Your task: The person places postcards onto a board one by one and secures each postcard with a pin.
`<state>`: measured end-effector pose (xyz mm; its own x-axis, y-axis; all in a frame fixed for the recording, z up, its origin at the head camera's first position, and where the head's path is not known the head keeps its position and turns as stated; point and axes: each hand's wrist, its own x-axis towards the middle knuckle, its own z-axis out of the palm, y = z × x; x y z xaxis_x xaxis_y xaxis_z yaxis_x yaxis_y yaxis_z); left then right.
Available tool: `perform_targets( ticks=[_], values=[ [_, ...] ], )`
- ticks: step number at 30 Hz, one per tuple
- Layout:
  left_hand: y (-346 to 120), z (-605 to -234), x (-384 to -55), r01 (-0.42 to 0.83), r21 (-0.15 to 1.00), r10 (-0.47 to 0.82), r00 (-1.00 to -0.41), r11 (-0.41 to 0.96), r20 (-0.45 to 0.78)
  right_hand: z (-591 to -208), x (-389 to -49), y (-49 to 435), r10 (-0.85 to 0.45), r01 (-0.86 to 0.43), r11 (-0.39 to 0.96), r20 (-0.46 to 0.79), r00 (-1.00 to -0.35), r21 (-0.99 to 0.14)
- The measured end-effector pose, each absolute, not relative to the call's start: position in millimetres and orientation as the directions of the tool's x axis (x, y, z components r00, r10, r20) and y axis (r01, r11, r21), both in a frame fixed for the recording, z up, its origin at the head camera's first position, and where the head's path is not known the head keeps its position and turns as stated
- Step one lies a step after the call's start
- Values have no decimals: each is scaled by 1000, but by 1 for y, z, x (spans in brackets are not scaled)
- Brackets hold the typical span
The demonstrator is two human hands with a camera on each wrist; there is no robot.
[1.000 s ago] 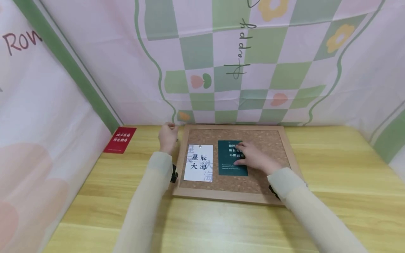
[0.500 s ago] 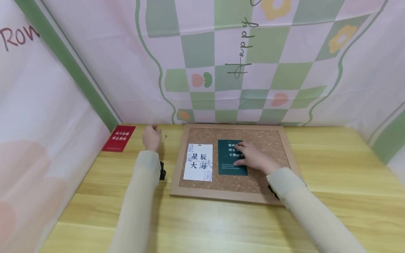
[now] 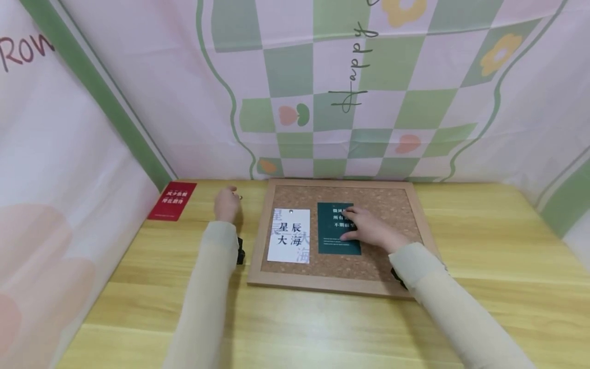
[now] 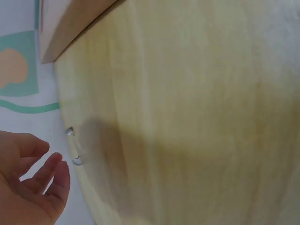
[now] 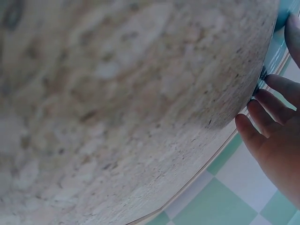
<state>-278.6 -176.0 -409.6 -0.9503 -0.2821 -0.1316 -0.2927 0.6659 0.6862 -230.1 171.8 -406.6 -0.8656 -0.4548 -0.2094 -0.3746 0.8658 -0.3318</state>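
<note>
My left hand hovers over the table left of the framed cork board, thumb and fingers slightly bent and apart with nothing between them. Two small shiny thumbtacks lie just beyond its fingertips in the left wrist view. The fingertips of my right hand rest spread on a dark green card with white writing, holding it flat against the cork. Left of it on the board lies a white card with black characters and a tack at its top.
A red card with white writing lies at the table's back left corner. Printed cloth hangs right behind the table and along its left side. The cork board's wooden frame reaches the back cloth.
My left hand has moved left from the board's edge, then slightly back right beside a tack on the table. My right hand stays on the green card.
</note>
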Motion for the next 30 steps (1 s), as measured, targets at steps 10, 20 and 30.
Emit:
perform_targets(
  ticks=[10,20,30],
  values=[
    [-169,-417,-276,-282,626,-228,-959,727,-167,-409,-232,174,-454,-376,866,-204,-867,-329],
    [-169,-421,-279,-281,603,-188,-959,747,-214,-409,-231,173,-443,-359,870,-219,-869,-337],
    [-170,-422,-281,-283,563,-180,-956,776,-232,-409,-231,173,-423,-340,880,-221,-879,-331]
  ],
)
